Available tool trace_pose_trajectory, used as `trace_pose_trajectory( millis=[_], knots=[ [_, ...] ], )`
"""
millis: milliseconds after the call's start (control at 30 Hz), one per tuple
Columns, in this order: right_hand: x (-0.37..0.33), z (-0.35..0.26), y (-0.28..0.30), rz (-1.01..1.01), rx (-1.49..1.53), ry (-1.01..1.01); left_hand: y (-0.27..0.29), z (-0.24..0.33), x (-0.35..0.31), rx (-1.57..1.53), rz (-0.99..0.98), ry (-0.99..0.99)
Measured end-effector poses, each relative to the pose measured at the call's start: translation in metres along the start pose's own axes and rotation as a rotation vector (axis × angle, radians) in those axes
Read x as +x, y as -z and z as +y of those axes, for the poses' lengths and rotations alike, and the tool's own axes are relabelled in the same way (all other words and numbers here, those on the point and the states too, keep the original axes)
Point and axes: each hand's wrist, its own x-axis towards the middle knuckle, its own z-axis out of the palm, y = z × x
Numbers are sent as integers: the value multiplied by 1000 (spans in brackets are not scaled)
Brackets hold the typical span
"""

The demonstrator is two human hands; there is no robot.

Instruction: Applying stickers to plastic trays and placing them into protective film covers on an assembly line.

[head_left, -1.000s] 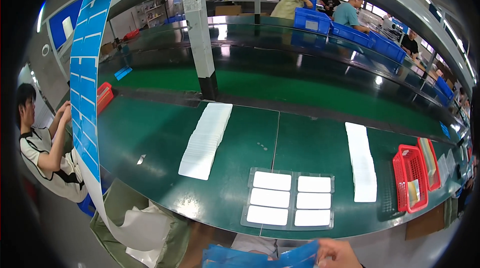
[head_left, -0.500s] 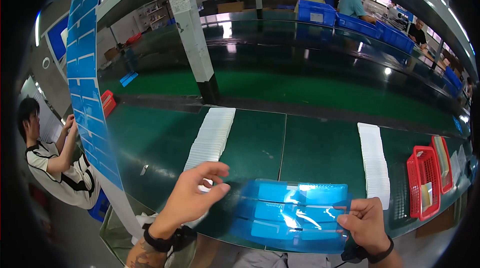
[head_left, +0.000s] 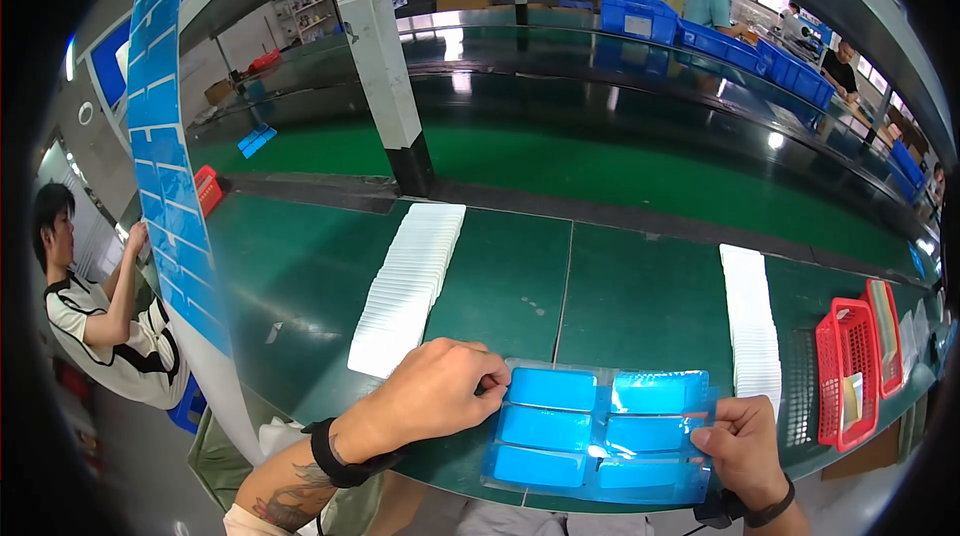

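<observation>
A clear sheet bearing several blue film rectangles in two columns is held over the near edge of the green table. My right hand grips its right edge, thumb on top. At its upper left corner my left hand is closed, thumb and forefinger pinched on the corner. To the left, partly behind that hand, lies a long fanned row of white cards. A second fanned row of white cards lies beyond my right hand.
Two red baskets stand at the right. On the left, a long strip of blue film pieces hangs beside a seated person. A post rises at the table's back edge, with a green conveyor beyond it. Blue bins stand farther back.
My left hand has moved right and down from beside the white cards and closed on the sheet's corner. The sheet has shifted slightly right and lies flatter in view.
</observation>
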Motion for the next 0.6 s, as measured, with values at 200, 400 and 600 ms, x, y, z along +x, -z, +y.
trace_pose_trajectory(
  millis=[200,400,600],
  knots=[
    [-2,-4,2,8,-38,-4,-6,0,0,1,-17,-4],
    [5,-3,-4,-11,-50,-5,-9,-3,-5,83,-21,46],
    [0,-4,7,3,-132,32,-1,14,-26,-85,7,-7]
  ],
)
